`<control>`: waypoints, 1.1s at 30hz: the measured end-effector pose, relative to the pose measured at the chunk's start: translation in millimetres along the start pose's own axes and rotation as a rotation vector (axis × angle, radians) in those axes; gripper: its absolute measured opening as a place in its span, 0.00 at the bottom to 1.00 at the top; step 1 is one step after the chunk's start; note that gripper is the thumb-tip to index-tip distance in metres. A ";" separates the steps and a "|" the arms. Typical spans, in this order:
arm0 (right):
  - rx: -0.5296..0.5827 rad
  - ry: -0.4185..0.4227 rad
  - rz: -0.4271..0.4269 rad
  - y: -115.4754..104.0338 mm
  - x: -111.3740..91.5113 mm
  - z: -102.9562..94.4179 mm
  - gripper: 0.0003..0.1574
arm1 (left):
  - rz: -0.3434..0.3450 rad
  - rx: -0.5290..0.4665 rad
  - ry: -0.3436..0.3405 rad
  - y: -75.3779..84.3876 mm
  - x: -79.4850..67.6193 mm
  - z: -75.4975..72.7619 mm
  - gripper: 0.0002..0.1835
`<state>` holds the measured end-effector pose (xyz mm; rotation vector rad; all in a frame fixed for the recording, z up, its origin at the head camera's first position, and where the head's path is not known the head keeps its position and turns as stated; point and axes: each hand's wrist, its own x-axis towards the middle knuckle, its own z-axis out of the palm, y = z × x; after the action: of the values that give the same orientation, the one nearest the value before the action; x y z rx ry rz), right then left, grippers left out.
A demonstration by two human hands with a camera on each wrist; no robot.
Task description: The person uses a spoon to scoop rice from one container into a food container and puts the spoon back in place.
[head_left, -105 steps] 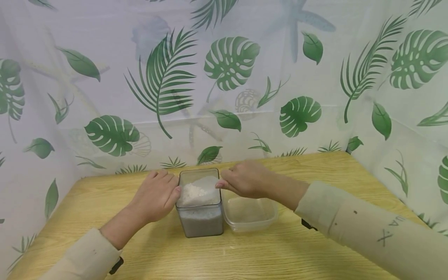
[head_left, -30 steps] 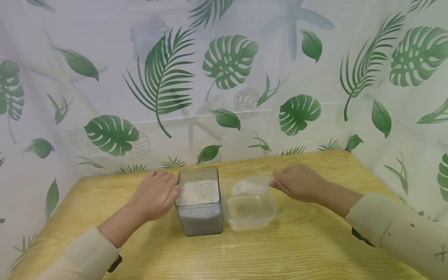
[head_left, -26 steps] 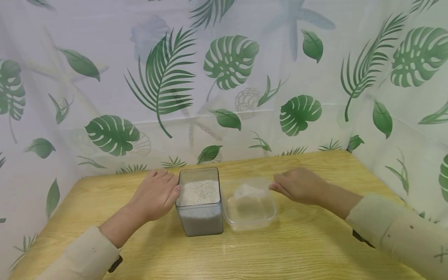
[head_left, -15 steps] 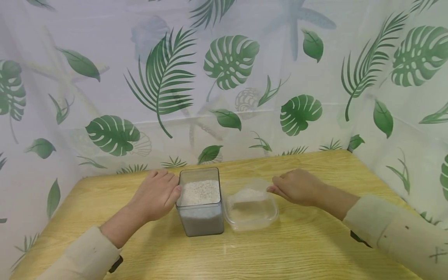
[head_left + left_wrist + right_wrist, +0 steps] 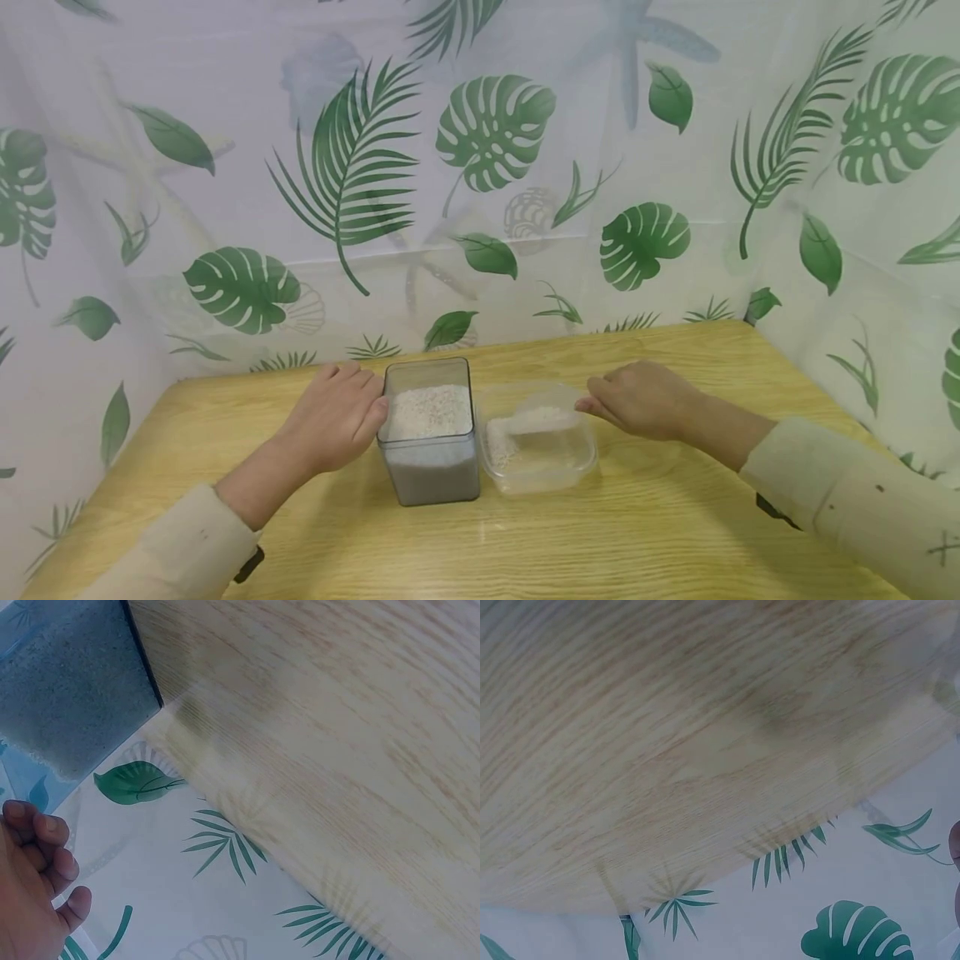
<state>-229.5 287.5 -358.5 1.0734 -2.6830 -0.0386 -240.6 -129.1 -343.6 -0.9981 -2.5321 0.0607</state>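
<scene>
In the head view my left hand (image 5: 339, 419) holds the upper left side of a tall smoky clear container (image 5: 431, 483), thumb at its rim. White rice (image 5: 431, 410) fills much of it. In the left wrist view the curled fingers of the left hand (image 5: 37, 881) show close to the container (image 5: 82, 690). My right hand (image 5: 640, 402) grips a translucent scoop (image 5: 558, 398), tilted low over a shallow clear plastic box (image 5: 543, 479). Some rice lies in the scoop, and more is at the box's left side. The right wrist view catches only a finger's edge (image 5: 955, 844).
Container and box stand side by side on a wood-grain table (image 5: 315, 533). A white leaf-print curtain (image 5: 480, 283) hangs behind the table and along both sides.
The right hand has carried the scoop from inside the container rightward to over the box. The scoop has tipped and rice has fallen into the box's left side. The left hand has stayed put.
</scene>
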 end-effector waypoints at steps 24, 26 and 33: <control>-0.155 0.172 -0.186 7.7 -0.9 -9.4 0.29 | 0.003 -0.001 0.005 0.2 0.3 0.2 0.15; -0.183 0.214 -0.238 8.5 -0.7 -9.1 0.30 | 0.003 -0.003 0.005 0.5 0.4 0.1 0.15; -0.205 0.380 -0.424 5.7 3.9 -3.7 0.27 | 0.002 -0.001 0.004 0.9 0.3 -0.3 0.15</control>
<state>-235.3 289.3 -353.4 1.3987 -2.0364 -0.1651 -240.1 -128.2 -343.5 -0.9996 -2.5278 0.0576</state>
